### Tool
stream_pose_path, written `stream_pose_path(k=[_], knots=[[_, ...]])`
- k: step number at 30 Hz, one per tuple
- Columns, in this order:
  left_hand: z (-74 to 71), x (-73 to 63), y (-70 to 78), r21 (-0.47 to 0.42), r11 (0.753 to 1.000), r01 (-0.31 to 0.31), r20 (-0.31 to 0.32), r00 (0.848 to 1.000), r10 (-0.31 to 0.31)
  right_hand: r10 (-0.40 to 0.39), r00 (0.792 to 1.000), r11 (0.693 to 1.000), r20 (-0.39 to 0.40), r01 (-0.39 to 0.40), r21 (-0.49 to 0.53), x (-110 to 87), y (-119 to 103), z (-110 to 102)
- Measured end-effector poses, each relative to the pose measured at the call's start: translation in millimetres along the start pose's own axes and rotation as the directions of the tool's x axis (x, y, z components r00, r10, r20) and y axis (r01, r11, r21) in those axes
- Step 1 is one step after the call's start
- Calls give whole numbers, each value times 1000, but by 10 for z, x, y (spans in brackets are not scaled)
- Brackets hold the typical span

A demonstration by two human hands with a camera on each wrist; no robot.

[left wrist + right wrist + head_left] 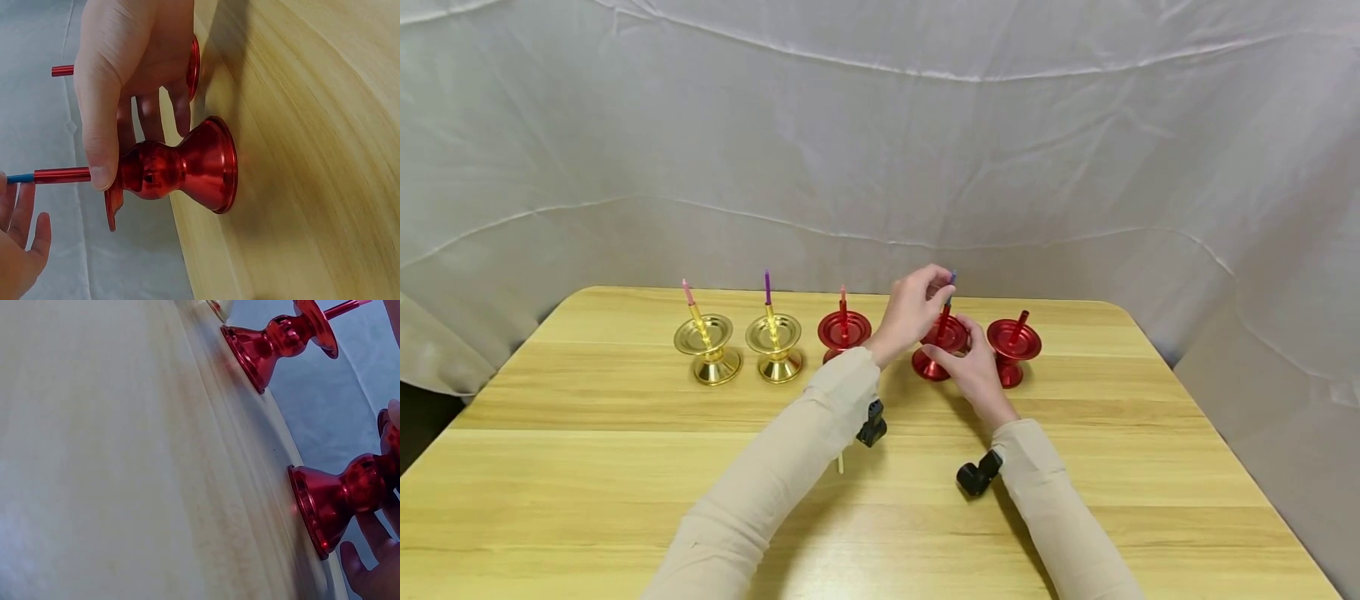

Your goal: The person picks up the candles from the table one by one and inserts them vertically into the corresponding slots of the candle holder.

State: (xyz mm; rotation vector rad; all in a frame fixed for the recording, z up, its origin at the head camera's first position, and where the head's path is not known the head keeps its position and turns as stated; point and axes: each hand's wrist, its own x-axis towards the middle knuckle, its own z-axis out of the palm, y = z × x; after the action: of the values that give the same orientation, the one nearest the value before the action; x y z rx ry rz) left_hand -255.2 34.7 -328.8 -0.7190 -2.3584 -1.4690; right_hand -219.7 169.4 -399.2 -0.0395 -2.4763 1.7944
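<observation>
Reaching across from the left, my left hand [913, 304] pinches a thin blue candle [20, 179]. The candle's lower end meets the top of the red tube [62, 175] of a candlestick [931, 367]. My right hand [976, 371] grips this metallic red candlestick at its dish, thumb on the near side and fingers behind. Its flared base [212, 165] stands on the table. To the right is another red candlestick [1011, 350] with a bare tube. On the left a red candlestick [844, 329] bears a short pink candle [843, 293], partly behind my left forearm.
Two gold candlesticks [716, 365] [780, 365] stand further left, one with a pink candle [688, 292], the other with a purple candle [767, 287]. A pale thin stick [841, 462] shows beside my left sleeve. The wooden table [887, 533] ends at a grey curtain [850, 150].
</observation>
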Motion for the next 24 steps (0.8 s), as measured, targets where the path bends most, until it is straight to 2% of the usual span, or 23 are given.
stream_pose_path(k=[10,19,24], knots=[[17,-10,0,16,1000,-1,15,1000,1,11,1000,1000,-1,-11,-26,5,-18,-4],[70,-26,-36,-7,1000,-9,-10,1000,8,31,999,998,23,-30,-54,-8,-72,-22],[78,-36,-29,-31,999,10,-22,1000,-11,31,999,995,43,-26,-99,-12,-123,-44]])
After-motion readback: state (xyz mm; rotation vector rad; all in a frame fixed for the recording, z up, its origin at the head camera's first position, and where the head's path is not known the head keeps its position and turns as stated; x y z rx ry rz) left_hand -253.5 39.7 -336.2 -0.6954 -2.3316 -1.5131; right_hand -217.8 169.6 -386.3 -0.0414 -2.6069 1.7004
